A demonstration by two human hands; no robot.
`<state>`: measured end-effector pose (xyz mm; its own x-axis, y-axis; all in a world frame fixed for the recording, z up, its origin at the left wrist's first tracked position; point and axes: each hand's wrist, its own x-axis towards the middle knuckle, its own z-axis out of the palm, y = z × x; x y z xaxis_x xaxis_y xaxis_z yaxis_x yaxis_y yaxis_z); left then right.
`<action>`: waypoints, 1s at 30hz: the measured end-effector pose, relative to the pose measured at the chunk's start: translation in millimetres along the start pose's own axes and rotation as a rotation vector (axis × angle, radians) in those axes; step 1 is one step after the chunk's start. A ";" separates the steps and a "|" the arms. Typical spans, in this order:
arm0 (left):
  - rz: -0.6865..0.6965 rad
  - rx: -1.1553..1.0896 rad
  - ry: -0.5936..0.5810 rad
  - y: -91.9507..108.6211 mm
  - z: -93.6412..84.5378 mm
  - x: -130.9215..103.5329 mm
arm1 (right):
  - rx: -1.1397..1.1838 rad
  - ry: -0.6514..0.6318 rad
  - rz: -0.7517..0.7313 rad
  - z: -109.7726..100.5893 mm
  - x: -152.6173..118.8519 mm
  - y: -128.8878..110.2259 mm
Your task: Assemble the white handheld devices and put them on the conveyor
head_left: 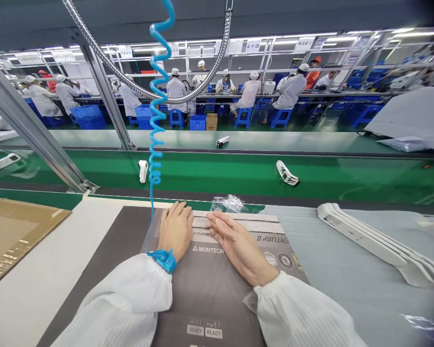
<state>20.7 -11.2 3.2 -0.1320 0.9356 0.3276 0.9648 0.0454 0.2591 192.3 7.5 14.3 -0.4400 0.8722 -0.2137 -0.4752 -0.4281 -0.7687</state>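
A dark grey printed cardboard sheet or box (210, 291) marked MONTECH lies in front of me. My left hand (176, 230) rests palm down near its far edge, fingers stretched out and holding nothing. Around my left wrist is a blue strap (163, 260), with a coiled blue cord (155, 166) rising above it. Over the right part of the print, my right hand (240, 246) is turned partly on its side, its fingers extended and nothing in them. Crumpled clear plastic (233, 203) sits just beyond the cardboard's far edge.
White curved plastic parts (376, 241) are stacked on the right over grey foam sheeting (332, 294). Brown cardboard (18, 236) lies left. On the green conveyor (210, 168) are white devices (287, 173). A metal post (39, 106) and flexible metal hose (188, 99) stand ahead; several people work beyond.
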 end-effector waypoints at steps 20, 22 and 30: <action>-0.008 -0.035 0.086 -0.2 -3.5 -3.4 | 0.010 -0.026 -0.010 -1.0 0.6 0.7; 0.001 -0.024 0.136 -0.3 -4.8 -3.7 | -0.004 -0.038 -0.026 -0.8 0.6 2.2; -0.046 -0.016 0.189 3.8 -12.7 -1.9 | -0.253 -0.082 -0.088 5.2 -2.9 3.0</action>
<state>21.8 -17.3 15.1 -0.2179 0.8502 0.4793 0.9531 0.0795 0.2922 188.2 2.5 15.7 -0.4702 0.8771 -0.0980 -0.3138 -0.2699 -0.9103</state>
